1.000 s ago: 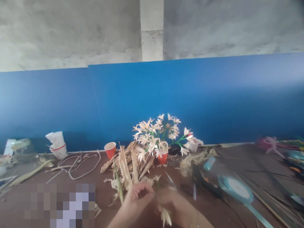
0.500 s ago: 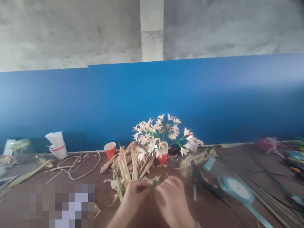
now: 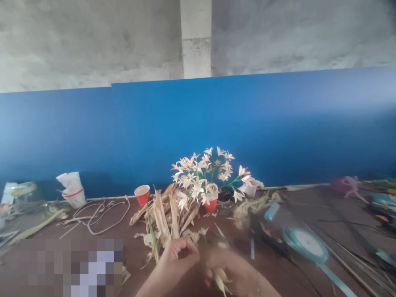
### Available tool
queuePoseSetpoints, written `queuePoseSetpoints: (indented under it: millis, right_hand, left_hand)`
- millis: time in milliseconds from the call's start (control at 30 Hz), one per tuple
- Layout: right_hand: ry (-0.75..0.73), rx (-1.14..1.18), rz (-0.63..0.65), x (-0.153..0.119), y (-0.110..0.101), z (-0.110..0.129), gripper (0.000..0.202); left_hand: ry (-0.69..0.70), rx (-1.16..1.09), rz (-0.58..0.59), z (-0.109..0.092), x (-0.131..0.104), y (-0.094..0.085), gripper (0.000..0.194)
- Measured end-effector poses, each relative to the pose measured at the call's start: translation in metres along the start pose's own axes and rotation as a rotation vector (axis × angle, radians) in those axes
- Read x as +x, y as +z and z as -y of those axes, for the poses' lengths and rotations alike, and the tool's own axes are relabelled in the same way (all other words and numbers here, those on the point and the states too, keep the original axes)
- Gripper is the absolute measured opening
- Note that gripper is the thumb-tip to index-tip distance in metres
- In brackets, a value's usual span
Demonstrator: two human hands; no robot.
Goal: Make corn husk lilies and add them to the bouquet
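My left hand (image 3: 181, 258) is closed in a pinch at the front middle of the table; whatever its fingertips hold is too small to make out. Close beside it on the right, my right hand (image 3: 233, 264) is curled and blurred by motion. From under its fingers hangs a pale husk flower (image 3: 221, 281), petals pointing down toward me. Small cream flowers (image 3: 198, 235) lie just beyond the left fingertips. A thin pointed tool (image 3: 219, 230) rests beyond the right hand. Behind both hands, a bunch of cream flowers on green stems (image 3: 201, 175) stands over a red paper cup (image 3: 210, 206).
Dry corn husks (image 3: 163, 214) are heaped behind my left hand. A second red cup (image 3: 142, 195), a white cable (image 3: 93, 216) and a white cup (image 3: 74, 196) stand or lie leftward. A light-blue ribbon roll (image 3: 306, 246) lies at right. A blue panel (image 3: 198, 123) backs the table.
My right hand has turned and moved slightly right, away from the left fingertips. A pale flower now shows under it, and the thin tool lies in view beyond it. The left hand stays pinched.
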State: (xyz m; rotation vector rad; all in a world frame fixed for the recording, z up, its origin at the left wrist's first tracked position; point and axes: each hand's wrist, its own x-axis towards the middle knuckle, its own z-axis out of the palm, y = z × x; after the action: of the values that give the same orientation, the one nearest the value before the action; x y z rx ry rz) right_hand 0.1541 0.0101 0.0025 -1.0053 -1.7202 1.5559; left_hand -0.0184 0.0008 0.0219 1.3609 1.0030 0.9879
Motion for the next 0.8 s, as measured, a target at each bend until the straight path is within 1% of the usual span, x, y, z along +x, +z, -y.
queuePoseSetpoints:
  millis: [67,133,200,233,333,400,467,533,667,800]
  right_hand:
    - [-0.045,-0.093,-0.093,0.000,0.002,0.004,0.022]
    - [-0.088,-0.169,-0.211,-0.001,0.005,0.010,0.011]
    - [-0.144,-0.275,-0.333,-0.003,0.008,0.014,0.005]
    - [-0.202,-0.377,-0.404,-0.003,0.010,0.015,0.004]
    - [-0.436,-0.741,-0.589,-0.002,0.014,0.014,0.014]
    - [-0.563,-0.866,-0.671,0.000,0.015,0.011,0.016]
    - [-0.644,-0.914,-0.725,0.001,0.015,0.009,0.017]
    - [-0.688,-0.940,-0.742,0.002,0.015,0.009,0.016]
    - [-0.711,-0.965,-0.732,0.002,0.015,0.011,0.016]
    - [-0.708,-0.938,-0.744,0.002,0.015,0.014,0.018]
  left_hand:
    - [0.001,0.017,-0.018,0.001,0.001,0.001,0.010]
    - [0.035,0.074,-0.071,0.004,0.004,0.002,0.009]
    - [0.068,0.120,-0.122,0.010,0.008,0.002,0.009]
    - [0.074,0.124,-0.140,0.013,0.010,0.002,0.009]
    - [0.029,0.086,-0.160,0.022,0.014,0.003,0.013]
    - [-0.017,0.058,-0.152,0.025,0.015,0.003,0.016]
    - [-0.043,0.043,-0.135,0.025,0.016,0.001,0.018]
    - [-0.029,0.057,-0.131,0.024,0.017,-0.003,0.018]
    - [0.005,0.130,-0.137,0.019,0.016,-0.007,0.017]
    - [-0.017,0.103,-0.166,0.018,0.015,-0.003,0.020]
